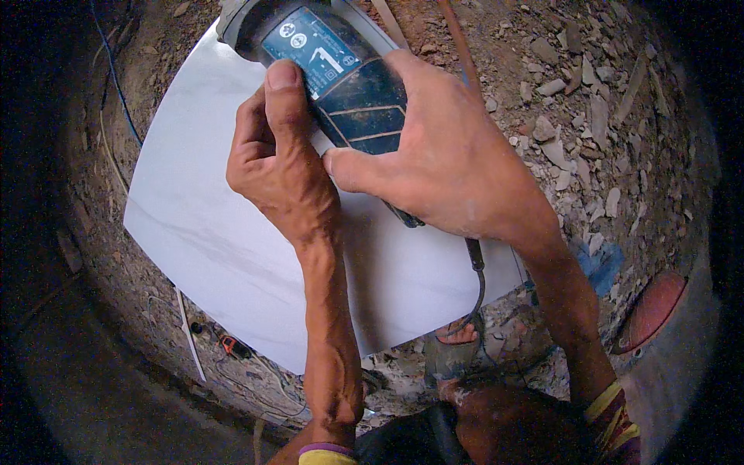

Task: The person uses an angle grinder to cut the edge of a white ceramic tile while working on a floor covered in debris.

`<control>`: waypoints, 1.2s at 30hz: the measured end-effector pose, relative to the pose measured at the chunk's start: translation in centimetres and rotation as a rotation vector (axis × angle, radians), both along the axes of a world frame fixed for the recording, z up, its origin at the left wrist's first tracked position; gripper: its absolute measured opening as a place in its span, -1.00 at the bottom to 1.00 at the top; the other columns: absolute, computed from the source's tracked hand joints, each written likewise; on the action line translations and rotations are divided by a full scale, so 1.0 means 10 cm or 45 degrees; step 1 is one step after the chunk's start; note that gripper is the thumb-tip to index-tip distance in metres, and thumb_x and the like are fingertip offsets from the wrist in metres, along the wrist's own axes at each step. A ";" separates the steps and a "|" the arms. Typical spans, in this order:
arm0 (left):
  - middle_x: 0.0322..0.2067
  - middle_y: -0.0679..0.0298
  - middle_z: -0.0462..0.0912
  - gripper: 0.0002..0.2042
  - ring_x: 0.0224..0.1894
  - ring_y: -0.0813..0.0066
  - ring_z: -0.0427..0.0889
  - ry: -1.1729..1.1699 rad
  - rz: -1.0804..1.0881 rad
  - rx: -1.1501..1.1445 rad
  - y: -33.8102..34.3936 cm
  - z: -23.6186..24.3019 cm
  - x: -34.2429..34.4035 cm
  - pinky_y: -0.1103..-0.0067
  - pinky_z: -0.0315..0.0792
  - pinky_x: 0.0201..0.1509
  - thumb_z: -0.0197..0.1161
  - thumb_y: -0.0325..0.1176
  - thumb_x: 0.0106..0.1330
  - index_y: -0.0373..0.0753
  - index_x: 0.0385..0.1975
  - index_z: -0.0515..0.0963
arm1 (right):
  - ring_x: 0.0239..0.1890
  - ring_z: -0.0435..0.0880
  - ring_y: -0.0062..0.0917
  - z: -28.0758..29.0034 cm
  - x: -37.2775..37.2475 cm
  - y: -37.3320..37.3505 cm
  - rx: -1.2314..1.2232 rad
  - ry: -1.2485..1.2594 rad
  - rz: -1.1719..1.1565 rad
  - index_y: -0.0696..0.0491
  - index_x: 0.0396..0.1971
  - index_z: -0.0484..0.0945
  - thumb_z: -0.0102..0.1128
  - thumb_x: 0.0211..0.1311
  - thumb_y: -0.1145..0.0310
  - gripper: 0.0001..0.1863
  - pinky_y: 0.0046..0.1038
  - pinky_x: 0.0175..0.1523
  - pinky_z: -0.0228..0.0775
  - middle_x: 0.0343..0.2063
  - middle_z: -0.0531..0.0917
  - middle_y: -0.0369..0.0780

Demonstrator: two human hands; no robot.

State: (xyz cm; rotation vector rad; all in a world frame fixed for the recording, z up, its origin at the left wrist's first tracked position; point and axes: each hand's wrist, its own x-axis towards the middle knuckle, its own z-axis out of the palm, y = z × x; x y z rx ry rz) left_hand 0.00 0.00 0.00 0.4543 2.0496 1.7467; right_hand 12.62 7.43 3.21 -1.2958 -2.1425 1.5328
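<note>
A corded electric tile cutter (360, 105) with a dark blue-green body and a label sits over the white tile (225, 256) at the top of the view. My right hand (457, 155) wraps round its body from the right, the thumb reaching across the near end. From the left, my left hand (287, 155) presses its raised thumb against the labelled side, with the other fingers curled in. A grey metal edge (240, 19) shows at the tool's far left; its blade is hidden. The black cord (478, 267) runs from the near end toward me.
Broken stone and rubble (573, 116) cover the ground at the right. A blue cable (116, 77) lies at the far left. A small orange-and-black object (230, 345) and a white strip (188, 333) lie near the tile's lower left edge. A reddish rounded object (651, 314) stands at the right.
</note>
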 end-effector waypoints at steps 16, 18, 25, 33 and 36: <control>-0.25 0.25 0.84 -0.57 -0.20 0.59 0.71 -0.011 0.037 0.017 -0.05 0.06 0.18 0.61 0.56 -0.02 0.53 -0.06 0.55 -0.43 -0.07 0.82 | -0.43 0.73 -0.46 0.00 0.13 -0.08 0.008 0.025 -0.015 0.29 0.00 0.61 0.64 0.09 0.21 -0.40 -0.35 -0.30 0.64 -0.37 0.74 -0.12; -0.25 0.25 0.84 -0.58 -0.20 0.59 0.70 -0.028 0.048 0.010 -0.07 0.05 0.18 0.60 0.57 -0.01 0.53 -0.06 0.55 -0.43 -0.07 0.82 | -0.44 0.72 -0.46 0.02 0.14 -0.08 -0.001 0.017 -0.020 0.28 0.00 0.61 0.64 0.09 0.21 -0.40 -0.35 -0.31 0.64 -0.38 0.73 -0.13; -0.23 0.24 0.85 -0.59 -0.19 0.58 0.72 0.026 0.000 0.109 -0.12 -0.04 0.19 0.60 0.57 0.00 0.52 -0.07 0.55 -0.41 -0.06 0.82 | -0.50 0.71 -0.49 0.04 0.19 -0.12 -0.106 0.040 -0.003 0.26 0.01 0.58 0.62 0.12 0.23 -0.43 -0.36 -0.37 0.61 -0.38 0.73 -0.13; -0.23 0.26 0.86 -0.60 -0.20 0.59 0.72 -0.023 0.055 0.028 -0.18 0.07 0.31 0.60 0.58 -0.02 0.51 -0.08 0.56 -0.41 -0.07 0.82 | -0.34 0.76 -0.40 0.06 0.27 -0.18 -0.024 0.011 0.004 0.27 0.01 0.61 0.65 0.10 0.20 -0.40 -0.32 -0.18 0.66 -0.31 0.76 -0.07; -0.24 0.27 0.85 -0.60 -0.21 0.61 0.71 -0.061 0.044 0.090 -0.20 -0.02 0.33 0.61 0.57 -0.03 0.50 -0.08 0.57 -0.41 -0.08 0.82 | -0.25 0.78 -0.35 0.04 0.31 -0.20 -0.114 0.050 -0.029 0.29 0.02 0.61 0.65 0.10 0.21 -0.39 -0.30 -0.07 0.67 -0.28 0.77 -0.04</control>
